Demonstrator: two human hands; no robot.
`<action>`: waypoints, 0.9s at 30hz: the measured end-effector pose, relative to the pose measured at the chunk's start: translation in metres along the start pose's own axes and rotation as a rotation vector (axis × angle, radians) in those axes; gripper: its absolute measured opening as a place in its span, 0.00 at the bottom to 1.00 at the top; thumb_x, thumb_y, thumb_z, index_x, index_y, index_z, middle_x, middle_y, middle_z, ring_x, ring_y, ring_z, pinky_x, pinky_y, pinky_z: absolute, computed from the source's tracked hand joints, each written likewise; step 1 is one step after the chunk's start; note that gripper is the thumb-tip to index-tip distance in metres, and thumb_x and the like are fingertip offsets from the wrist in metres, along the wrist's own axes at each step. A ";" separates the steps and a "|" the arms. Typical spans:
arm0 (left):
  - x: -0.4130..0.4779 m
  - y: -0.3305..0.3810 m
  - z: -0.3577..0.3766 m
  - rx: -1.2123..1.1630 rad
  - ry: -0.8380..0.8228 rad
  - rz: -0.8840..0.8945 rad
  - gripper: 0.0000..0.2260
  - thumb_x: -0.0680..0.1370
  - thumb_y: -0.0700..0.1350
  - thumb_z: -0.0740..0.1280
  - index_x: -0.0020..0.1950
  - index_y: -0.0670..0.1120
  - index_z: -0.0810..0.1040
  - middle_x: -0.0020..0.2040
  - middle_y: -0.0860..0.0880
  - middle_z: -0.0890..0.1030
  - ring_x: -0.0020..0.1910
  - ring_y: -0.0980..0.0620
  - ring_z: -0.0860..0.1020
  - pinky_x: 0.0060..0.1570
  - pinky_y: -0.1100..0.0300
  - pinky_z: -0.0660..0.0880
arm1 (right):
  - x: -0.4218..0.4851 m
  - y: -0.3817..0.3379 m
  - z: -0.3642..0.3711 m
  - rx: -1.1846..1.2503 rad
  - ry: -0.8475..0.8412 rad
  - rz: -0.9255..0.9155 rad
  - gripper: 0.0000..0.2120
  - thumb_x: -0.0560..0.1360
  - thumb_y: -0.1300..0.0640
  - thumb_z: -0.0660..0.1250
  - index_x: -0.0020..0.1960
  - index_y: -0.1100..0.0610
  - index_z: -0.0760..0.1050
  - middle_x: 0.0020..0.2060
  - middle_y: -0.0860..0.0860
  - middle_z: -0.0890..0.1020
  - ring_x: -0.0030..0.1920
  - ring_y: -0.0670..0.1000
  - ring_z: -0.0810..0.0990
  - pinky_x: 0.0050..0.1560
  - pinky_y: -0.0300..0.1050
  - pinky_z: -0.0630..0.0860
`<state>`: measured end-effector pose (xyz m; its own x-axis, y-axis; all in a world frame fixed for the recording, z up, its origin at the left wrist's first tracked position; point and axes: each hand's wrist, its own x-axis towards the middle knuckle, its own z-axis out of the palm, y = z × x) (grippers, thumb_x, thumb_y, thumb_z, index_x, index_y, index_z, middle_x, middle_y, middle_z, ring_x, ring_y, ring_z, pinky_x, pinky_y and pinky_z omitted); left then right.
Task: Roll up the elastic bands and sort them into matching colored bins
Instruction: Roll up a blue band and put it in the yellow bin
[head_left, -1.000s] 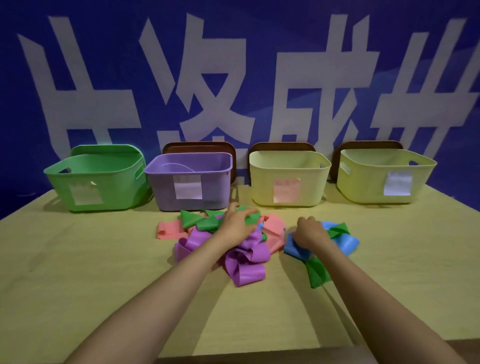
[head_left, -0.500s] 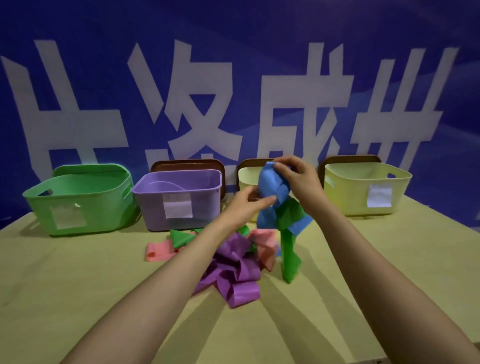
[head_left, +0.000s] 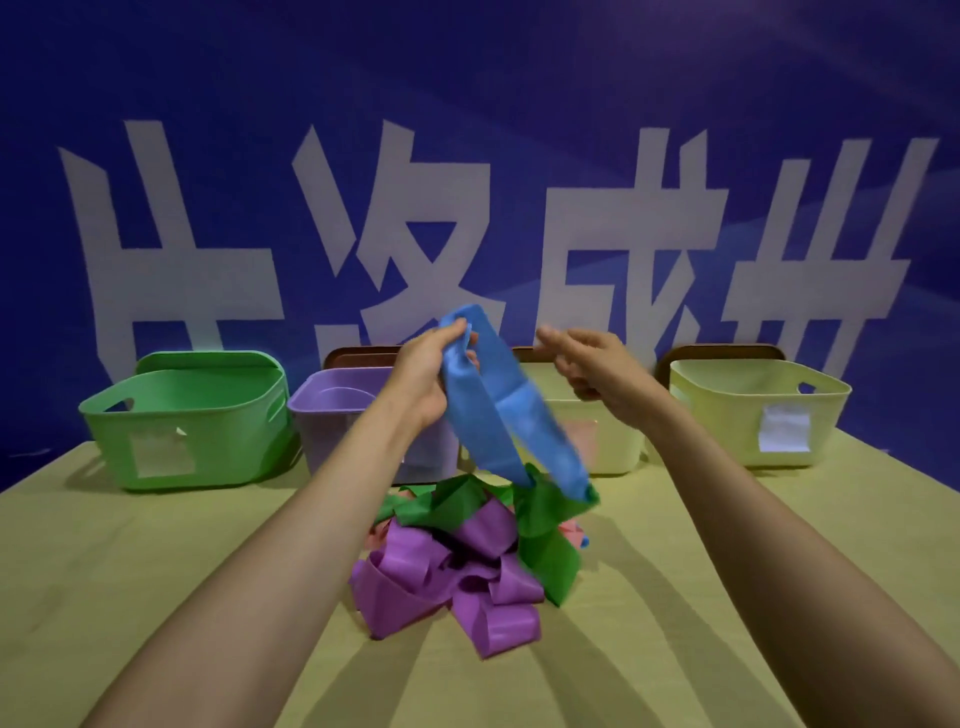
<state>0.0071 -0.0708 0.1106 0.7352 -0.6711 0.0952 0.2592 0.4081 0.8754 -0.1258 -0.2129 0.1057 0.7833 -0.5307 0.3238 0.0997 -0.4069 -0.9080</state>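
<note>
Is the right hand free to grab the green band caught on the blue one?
Probably yes: the right hand is open, holding nothing, and the green band is exposed below it, though tangled with the blue band.

The left hand is raised above the table and grips the top of a blue elastic band, which hangs down as a loop. A green band is caught through the loop's lower end. The right hand hovers just beside it, fingers relaxed and holding nothing. Purple bands lie heaped below. Behind them stand a green bin, a purple bin and two pale yellow bins.
</note>
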 end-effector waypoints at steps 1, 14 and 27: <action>0.001 0.002 -0.003 0.012 -0.011 -0.008 0.06 0.80 0.40 0.63 0.44 0.43 0.77 0.35 0.49 0.81 0.24 0.58 0.75 0.26 0.68 0.73 | -0.002 0.004 -0.001 -0.043 -0.095 0.010 0.18 0.75 0.47 0.68 0.54 0.61 0.79 0.33 0.49 0.71 0.29 0.45 0.65 0.29 0.37 0.62; 0.005 -0.008 -0.043 0.636 0.128 -0.029 0.05 0.80 0.38 0.61 0.54 0.43 0.74 0.52 0.40 0.79 0.41 0.48 0.76 0.39 0.59 0.71 | -0.001 0.079 0.040 -1.254 -0.208 -0.011 0.09 0.75 0.52 0.67 0.55 0.49 0.77 0.51 0.49 0.81 0.55 0.54 0.78 0.45 0.43 0.68; -0.002 -0.038 -0.042 0.875 -0.165 0.285 0.04 0.75 0.47 0.71 0.48 0.51 0.78 0.46 0.49 0.80 0.48 0.49 0.77 0.48 0.55 0.74 | 0.006 0.020 0.034 -0.343 -0.038 -0.199 0.07 0.77 0.53 0.67 0.52 0.54 0.80 0.42 0.51 0.81 0.41 0.49 0.77 0.43 0.44 0.75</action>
<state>0.0227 -0.0589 0.0575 0.5825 -0.7243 0.3690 -0.5306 0.0052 0.8476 -0.0986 -0.1993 0.0802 0.7920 -0.3914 0.4685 0.0459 -0.7271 -0.6850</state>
